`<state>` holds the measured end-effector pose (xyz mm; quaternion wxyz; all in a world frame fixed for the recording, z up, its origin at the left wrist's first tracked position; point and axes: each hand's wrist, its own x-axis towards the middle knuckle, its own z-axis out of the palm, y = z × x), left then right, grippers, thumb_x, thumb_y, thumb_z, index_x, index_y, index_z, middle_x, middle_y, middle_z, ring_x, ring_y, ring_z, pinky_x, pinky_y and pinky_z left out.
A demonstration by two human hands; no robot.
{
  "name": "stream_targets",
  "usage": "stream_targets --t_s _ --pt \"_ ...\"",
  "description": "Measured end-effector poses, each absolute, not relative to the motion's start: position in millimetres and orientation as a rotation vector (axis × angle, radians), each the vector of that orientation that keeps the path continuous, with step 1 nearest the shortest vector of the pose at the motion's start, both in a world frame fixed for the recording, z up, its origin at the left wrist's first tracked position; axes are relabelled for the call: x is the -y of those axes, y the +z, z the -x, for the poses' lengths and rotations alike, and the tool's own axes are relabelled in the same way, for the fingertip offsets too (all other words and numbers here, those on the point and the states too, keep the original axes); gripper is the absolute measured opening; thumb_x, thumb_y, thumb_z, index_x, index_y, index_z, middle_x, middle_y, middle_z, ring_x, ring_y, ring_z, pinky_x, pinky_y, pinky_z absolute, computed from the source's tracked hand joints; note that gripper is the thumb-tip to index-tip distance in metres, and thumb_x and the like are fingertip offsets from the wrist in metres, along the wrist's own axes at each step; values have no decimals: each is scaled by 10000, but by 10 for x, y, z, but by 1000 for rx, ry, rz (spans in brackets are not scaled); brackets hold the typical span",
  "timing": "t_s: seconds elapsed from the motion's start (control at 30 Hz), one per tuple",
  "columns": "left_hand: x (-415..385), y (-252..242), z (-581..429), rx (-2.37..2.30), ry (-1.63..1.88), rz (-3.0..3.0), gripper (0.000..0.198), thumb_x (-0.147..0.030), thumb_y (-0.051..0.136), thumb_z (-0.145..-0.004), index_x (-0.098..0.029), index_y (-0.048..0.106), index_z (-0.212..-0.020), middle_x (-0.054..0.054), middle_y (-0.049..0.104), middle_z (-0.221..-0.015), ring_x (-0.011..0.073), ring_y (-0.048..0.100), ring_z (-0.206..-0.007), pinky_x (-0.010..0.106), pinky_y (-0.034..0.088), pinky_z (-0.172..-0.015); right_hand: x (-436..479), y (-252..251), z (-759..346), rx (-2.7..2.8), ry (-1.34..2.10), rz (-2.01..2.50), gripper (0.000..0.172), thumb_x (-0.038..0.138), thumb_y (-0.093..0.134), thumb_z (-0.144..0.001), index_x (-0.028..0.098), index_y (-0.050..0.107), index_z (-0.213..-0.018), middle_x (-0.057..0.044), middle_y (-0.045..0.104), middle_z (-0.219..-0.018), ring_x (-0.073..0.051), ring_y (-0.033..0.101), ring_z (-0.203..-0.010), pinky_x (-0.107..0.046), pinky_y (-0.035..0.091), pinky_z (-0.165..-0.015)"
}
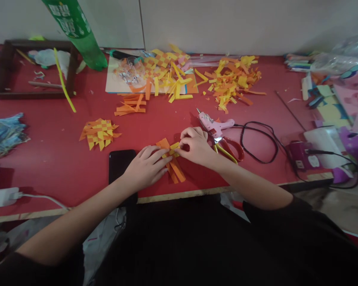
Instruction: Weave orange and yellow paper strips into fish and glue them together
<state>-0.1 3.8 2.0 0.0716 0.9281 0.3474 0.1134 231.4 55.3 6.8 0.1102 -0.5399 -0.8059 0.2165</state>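
Note:
A small weave of orange and yellow paper strips point(170, 159) lies near the front edge of the red table point(62, 159). My left hand point(146, 167) rests flat on the orange strips, fingers stretched out and pressing them down. My right hand point(195, 146) is curled beside it, its fingertips pinching a yellow strip point(175, 146) at the top of the weave. Both hands touch the same piece. A finished woven mat point(100, 133) of orange and yellow lies to the left.
A black phone point(121, 163) lies beside my left wrist. A pink glue gun point(214, 126), red-handled scissors point(231, 149) and a black cable point(256, 139) sit right of my hands. Piles of paper strips point(231, 81) and woven pieces point(161, 71) lie farther back, with a green bottle point(80, 35) and wooden frame point(6, 71) at left.

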Motion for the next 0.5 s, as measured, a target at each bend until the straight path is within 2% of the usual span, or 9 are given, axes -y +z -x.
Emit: stream_targets --t_s 0.33,0.5 --pt "-51 32 -17 -1056 325 -2762 362 -308 498 -984 -180 651 -1286 103 643 -1351 316 548 -1194 506 409 -1091 -529 49 -2330 2315 617 1615 243 401 713 -834 214 621 -709 -58 595 -1064 -279 459 -1103 -443 314 -898" --pt "-53 51 -23 -1081 305 -2762 491 -323 500 -975 -116 535 -1419 134 645 -1343 316 553 -1163 518 408 -1087 -527 35 -2329 2289 621 1620 253 426 713 -829 222 588 -747 -58 602 -1077 -282 468 -1103 -440 329 -891"
